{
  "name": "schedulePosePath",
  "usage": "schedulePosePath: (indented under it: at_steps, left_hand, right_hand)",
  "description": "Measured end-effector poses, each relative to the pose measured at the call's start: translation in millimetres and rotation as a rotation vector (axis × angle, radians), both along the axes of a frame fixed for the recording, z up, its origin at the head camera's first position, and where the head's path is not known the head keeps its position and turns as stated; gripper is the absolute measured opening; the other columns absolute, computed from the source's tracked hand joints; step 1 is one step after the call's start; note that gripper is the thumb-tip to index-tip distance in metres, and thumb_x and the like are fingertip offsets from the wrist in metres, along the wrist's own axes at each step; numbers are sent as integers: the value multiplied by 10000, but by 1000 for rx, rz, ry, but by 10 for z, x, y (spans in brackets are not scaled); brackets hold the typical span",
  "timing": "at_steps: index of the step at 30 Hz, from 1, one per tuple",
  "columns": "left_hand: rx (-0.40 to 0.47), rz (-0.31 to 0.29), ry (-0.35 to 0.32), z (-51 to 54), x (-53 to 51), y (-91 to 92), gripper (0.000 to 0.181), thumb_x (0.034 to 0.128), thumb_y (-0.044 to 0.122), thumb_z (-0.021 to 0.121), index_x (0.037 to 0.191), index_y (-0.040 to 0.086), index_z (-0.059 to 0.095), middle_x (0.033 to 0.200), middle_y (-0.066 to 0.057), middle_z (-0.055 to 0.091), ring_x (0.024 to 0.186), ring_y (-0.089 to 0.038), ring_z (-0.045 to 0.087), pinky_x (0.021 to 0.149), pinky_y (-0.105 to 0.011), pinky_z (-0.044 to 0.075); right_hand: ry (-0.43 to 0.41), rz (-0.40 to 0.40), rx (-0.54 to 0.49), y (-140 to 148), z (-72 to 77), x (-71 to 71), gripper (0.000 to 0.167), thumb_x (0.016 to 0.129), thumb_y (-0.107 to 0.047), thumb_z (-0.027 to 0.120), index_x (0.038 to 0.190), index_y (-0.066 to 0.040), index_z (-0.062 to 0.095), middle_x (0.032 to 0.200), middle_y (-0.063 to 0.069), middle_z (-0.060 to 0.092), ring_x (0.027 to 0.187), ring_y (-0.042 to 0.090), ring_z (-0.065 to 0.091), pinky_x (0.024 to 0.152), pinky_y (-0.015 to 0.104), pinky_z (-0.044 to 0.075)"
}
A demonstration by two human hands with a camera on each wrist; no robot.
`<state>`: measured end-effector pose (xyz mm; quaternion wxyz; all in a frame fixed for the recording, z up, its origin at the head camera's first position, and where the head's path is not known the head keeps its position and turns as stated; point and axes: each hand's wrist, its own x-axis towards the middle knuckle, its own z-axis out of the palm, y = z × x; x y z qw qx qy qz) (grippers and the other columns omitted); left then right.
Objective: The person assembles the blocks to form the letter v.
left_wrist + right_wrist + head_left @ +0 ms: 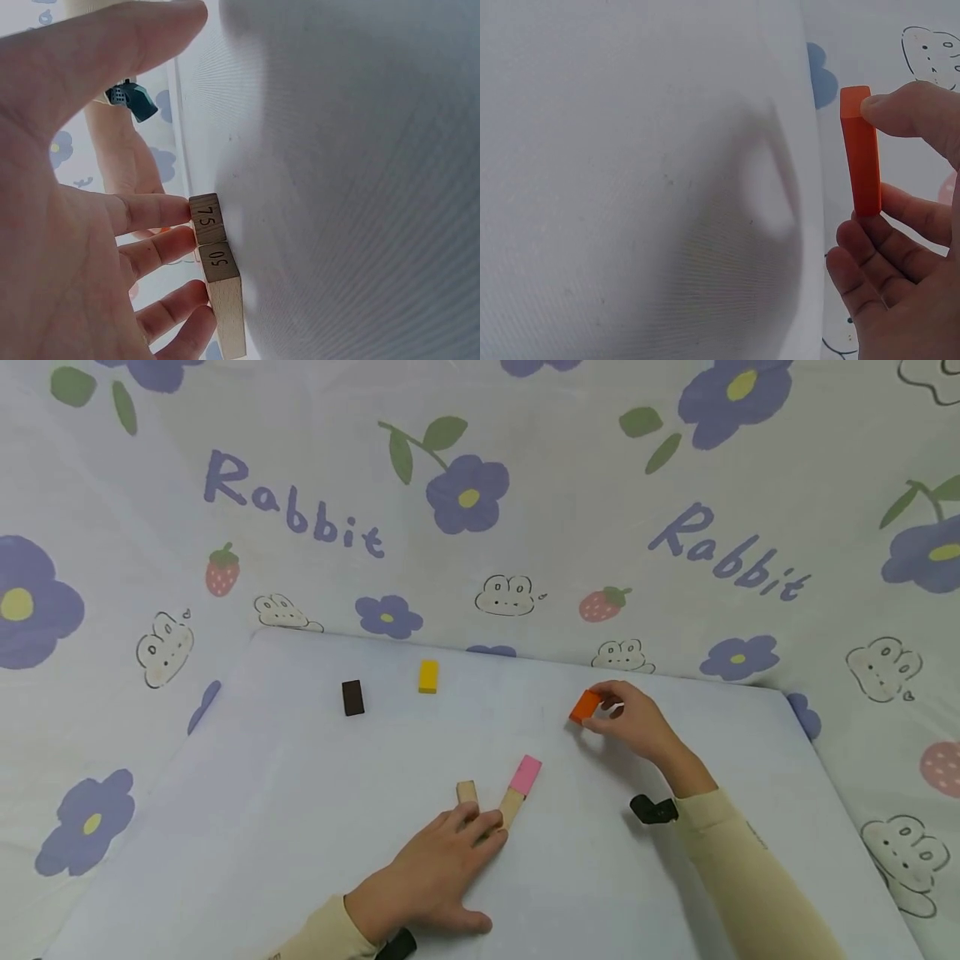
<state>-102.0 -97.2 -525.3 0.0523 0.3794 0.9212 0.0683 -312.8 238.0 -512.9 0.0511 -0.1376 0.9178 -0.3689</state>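
Observation:
My right hand [636,722] pinches an orange block [583,707] between thumb and fingers at the right of the white table. The right wrist view shows this block [864,161] gripped by its ends, off the surface. Lower in the middle, my left hand [438,870] lies with spread, fairly straight fingers, its fingertips touching two plain wooden blocks. One wooden block [467,792] pokes out beyond the fingers; the other [513,807] meets a pink block [527,774] at its far end. In the left wrist view the wooden block ends [207,217] carry dark printed digits.
A dark brown block [352,697] and a yellow block [428,677] lie apart toward the back left of the white tabletop [285,827]. Behind the table's far edge rises a cloth [555,510] printed with flowers and rabbits. A black device [652,810] sits at the right wrist.

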Motion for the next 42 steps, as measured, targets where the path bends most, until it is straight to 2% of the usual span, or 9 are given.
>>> schedulePosePath:
  at_steps: [21,28,42]
  left_hand:
    - [4,-8,30,20,15,4,973,839,701,810,1570,122,536,1623,-40,429,1415,-276,402,1172,-432,415]
    - [2,-18,29,40,16,4,964,840,702,809,1565,125,543,1621,-34,428,1411,-267,396,1165,-425,420]
    - [4,-20,38,7,9,10,970,835,708,809,1563,126,543,1614,-40,436,1410,-274,401,1166,-430,421]
  right_hand:
    - [11,-6,13,-68,17,94,568,949,-183,840,1433,7,611,1296,190,634,1173,381,592,1039,525,520]
    - [34,17,9,-74,19,115,563,948,-163,841,1427,26,612,1295,198,644,1167,374,598,1040,527,520]
    - [61,44,5,-93,58,173,582,942,-177,850,1431,25,609,1290,192,652,1137,367,604,1000,515,517]
